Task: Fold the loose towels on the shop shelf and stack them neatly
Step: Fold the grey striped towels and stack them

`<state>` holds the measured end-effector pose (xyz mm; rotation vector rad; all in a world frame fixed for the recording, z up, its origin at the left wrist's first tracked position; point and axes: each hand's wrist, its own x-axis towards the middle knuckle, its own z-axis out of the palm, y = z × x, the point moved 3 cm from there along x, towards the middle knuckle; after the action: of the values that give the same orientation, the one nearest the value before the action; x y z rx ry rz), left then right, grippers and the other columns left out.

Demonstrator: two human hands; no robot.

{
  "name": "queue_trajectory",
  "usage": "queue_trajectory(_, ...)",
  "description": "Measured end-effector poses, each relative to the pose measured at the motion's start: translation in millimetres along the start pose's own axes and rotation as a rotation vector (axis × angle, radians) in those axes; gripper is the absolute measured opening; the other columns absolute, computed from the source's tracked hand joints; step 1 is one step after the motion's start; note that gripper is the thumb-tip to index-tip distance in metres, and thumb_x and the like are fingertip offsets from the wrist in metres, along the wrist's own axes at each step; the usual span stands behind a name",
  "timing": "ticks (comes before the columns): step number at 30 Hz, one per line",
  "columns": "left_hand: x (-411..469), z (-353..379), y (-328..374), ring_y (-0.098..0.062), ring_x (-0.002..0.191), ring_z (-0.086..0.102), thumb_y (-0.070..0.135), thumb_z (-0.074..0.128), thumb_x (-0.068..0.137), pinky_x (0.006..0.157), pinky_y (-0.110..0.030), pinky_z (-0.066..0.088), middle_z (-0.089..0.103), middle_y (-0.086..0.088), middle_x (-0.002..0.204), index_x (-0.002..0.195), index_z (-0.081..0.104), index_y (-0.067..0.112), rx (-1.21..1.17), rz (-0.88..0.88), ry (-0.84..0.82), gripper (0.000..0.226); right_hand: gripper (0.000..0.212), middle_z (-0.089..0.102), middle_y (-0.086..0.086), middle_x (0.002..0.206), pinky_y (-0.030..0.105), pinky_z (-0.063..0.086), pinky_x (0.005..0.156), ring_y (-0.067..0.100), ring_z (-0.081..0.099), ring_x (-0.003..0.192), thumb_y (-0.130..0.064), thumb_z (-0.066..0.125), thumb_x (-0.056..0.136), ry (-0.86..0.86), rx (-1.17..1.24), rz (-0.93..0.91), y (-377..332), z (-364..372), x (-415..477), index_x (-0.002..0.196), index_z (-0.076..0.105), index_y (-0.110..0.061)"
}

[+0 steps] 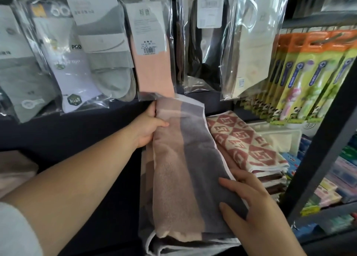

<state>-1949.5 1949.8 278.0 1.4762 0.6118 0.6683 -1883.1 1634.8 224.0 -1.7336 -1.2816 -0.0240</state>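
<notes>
A folded towel [185, 159] with pink-brown and grey stripes lies lengthwise on the dark shelf, on top of other striped towel layers [166, 242]. My left hand [148, 128] grips its far left edge, thumb on top and fingers underneath. My right hand [249, 203] rests flat on its near right part with straight fingers. To the right sits a stack of folded towels [249, 145], the top one cream with a red diamond pattern.
Packaged socks [108, 49] hang on hooks just above the towels. Toothbrush packs [301, 78] hang at the right. A dark metal shelf post [320, 149] slants down the right side, with small boxed goods [328, 190] behind it.
</notes>
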Motion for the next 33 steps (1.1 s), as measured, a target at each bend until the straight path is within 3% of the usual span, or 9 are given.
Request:
queue_trajectory(7,3,-6,-7,-0.03,0.104,0.066,-0.017,0.051,0.083,0.074,-0.038,0.056,0.063,-0.015,0.124,0.144,0.047,0.026,-0.102,-0.109,0.091,0.075,0.05,0.061,-0.008,0.116,-0.008,0.032,0.086,-0.025,0.048,0.11,-0.042,0.061,0.07,-0.012,-0.018,0.014,-5,10,-7,0.107,0.078,-0.013)
queue_trajectory(11,8,-14,-16,-0.027,0.101,0.062,-0.003,0.064,0.075,0.081,-0.04,0.056,0.061,-0.007,0.116,0.146,0.042,0.033,0.285,-0.167,0.249,0.082,0.05,0.058,-0.009,0.113,-0.011,0.028,0.085,-0.033,0.04,0.109,-0.046,0.061,0.069,-0.027,-0.066,0.019,-6,11,-8,0.105,0.078,-0.015)
queue_trajectory(14,9,-19,-17,-0.024,0.1,0.059,-0.002,0.062,0.07,0.081,-0.037,0.055,0.059,-0.004,0.117,0.146,0.042,0.036,0.33,-0.14,0.323,0.087,0.047,0.058,-0.009,0.115,-0.01,0.029,0.087,-0.033,0.04,0.111,-0.041,0.069,0.069,-0.03,-0.063,0.009,-5,12,-10,0.106,0.079,-0.015)
queue_trajectory(18,8,-19,-13,-0.02,0.101,0.061,0.009,0.074,0.069,0.084,-0.032,0.055,0.06,0.001,0.117,0.141,0.047,0.029,0.611,-0.058,0.352,0.079,0.046,0.057,-0.008,0.116,-0.011,0.025,0.087,-0.035,0.037,0.11,-0.033,0.076,0.064,-0.025,-0.069,0.012,-1,12,-12,0.107,0.079,-0.017)
queue_trajectory(21,12,-19,-13,-0.023,0.089,0.064,0.013,0.071,0.065,0.074,-0.032,0.053,0.067,-0.008,0.103,0.112,0.063,0.016,0.396,-0.184,0.338,0.047,0.046,0.054,-0.016,0.116,-0.011,0.025,0.087,-0.034,0.038,0.11,-0.032,0.076,0.063,-0.04,-0.068,0.007,0,12,-13,0.107,0.079,-0.02)
queue_trajectory(24,13,-21,-7,-0.028,0.086,0.069,0.022,0.077,0.068,0.081,-0.039,0.056,0.074,-0.012,0.101,0.094,0.075,0.014,0.012,-0.335,0.268,0.027,0.047,0.05,-0.022,0.119,-0.011,0.025,0.087,-0.034,0.038,0.11,-0.032,0.076,0.063,-0.046,-0.064,0.006,0,10,-14,0.108,0.079,-0.021)
queue_trajectory(27,12,-21,-6,-0.028,0.093,0.071,0.029,0.08,0.076,0.085,-0.04,0.057,0.075,-0.011,0.1,0.095,0.076,0.017,-0.043,-0.359,0.192,0.022,0.048,0.054,-0.017,0.118,-0.01,0.026,0.087,-0.034,0.039,0.11,-0.032,0.076,0.063,-0.052,-0.058,-0.001,2,10,-13,0.109,0.078,-0.019)
queue_trajectory(30,10,-18,-8,-0.032,0.101,0.068,0.015,0.073,0.079,0.083,-0.042,0.058,0.071,-0.014,0.107,0.107,0.072,0.014,-0.022,-0.389,0.172,0.028,0.051,0.054,-0.016,0.119,-0.01,0.027,0.088,-0.032,0.039,0.111,-0.04,0.072,0.064,-0.06,-0.049,0.007,2,11,-10,0.11,0.078,-0.019)
queue_trajectory(33,8,-15,-4,-0.031,0.09,0.069,0.002,0.061,0.086,0.075,-0.041,0.059,0.069,-0.016,0.101,0.112,0.068,0.008,-0.019,-0.376,0.161,0.027,0.06,0.056,-0.014,0.12,-0.009,0.029,0.087,-0.029,0.043,0.111,-0.052,0.061,0.065,-0.065,-0.036,0.021,1,9,-8,0.113,0.078,-0.02)
